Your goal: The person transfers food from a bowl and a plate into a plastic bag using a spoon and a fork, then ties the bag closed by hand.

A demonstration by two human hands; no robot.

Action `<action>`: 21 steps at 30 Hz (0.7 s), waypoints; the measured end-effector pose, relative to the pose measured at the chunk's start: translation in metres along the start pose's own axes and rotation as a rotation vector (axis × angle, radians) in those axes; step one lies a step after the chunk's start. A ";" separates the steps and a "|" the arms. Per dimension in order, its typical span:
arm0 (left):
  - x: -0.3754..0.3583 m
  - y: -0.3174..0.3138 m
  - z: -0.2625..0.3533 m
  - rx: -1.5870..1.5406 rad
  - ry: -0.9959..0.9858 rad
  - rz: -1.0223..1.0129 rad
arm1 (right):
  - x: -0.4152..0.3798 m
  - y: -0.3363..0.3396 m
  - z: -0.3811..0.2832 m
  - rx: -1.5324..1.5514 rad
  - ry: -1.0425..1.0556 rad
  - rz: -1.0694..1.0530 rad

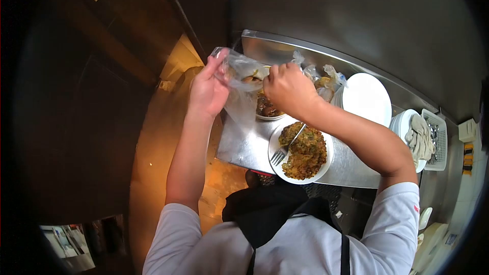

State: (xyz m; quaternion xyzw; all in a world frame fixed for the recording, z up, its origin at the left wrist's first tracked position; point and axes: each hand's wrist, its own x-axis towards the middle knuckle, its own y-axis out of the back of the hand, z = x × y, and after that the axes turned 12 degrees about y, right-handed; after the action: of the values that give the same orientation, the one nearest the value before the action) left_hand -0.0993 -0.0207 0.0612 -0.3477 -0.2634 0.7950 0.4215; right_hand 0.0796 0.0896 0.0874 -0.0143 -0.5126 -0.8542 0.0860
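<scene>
A clear plastic bag (243,71) is stretched between my two hands, above the back left of the metal counter. My left hand (210,84) holds its left side, with the film lying over the fingers. On the other side my right hand (289,89) is closed on the bag's edge, knuckles up. Below the bag, partly hidden by it and my right hand, is a bowl of dark brown food (266,108). Nearer to me, a white plate (275,159) carries browned, pancake-like food (304,158) with a metal fork (280,156) resting across it.
Knotted plastic bags with food (326,85) lie behind my right hand. A stack of white plates (365,99) stands to their right. Farther right are more plates with a grey cloth (420,137) and a white basket of cutlery (439,145). A metal wall (356,15) rises behind the counter (239,142).
</scene>
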 end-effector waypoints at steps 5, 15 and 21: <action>-0.040 0.059 -0.035 -0.117 0.102 -0.124 | -0.023 -0.012 -0.026 0.077 0.133 0.153; -0.048 0.092 -0.055 -0.120 0.140 -0.124 | -0.052 -0.033 -0.058 0.363 -0.226 0.227; -0.038 0.094 -0.061 -0.183 0.159 -0.168 | -0.061 -0.041 -0.029 0.628 -0.538 0.325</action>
State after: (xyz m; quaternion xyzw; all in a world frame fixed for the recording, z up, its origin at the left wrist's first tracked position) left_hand -0.0828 -0.0929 -0.0313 -0.4233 -0.3287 0.6994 0.4729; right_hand 0.1351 0.0907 0.0312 -0.2896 -0.7426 -0.5981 0.0827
